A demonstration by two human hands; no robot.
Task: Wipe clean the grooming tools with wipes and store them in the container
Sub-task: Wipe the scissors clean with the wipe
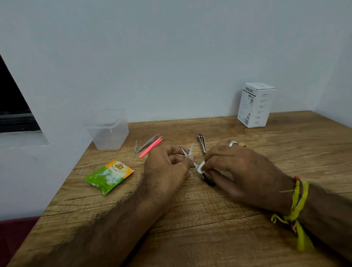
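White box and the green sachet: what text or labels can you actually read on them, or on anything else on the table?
White box: a bold heading runs up one top edge, too blurred to spell out; the small print, codes and side lines are unreadable.
Green and orange sachet: a round logo and one line of print, too small and blurred to read.
Clear container, scissors, wipe, other tools: no text visible.

White cardboard box (255, 105), upper right of frame, against wall: dark vertical brand word on top left edge, blurred, not legible. Small print rows plus code squares on both faces, too small to read. Green-orange foil sachet (108, 176), left of centre: round logo, one text line, unreadable. No other text.
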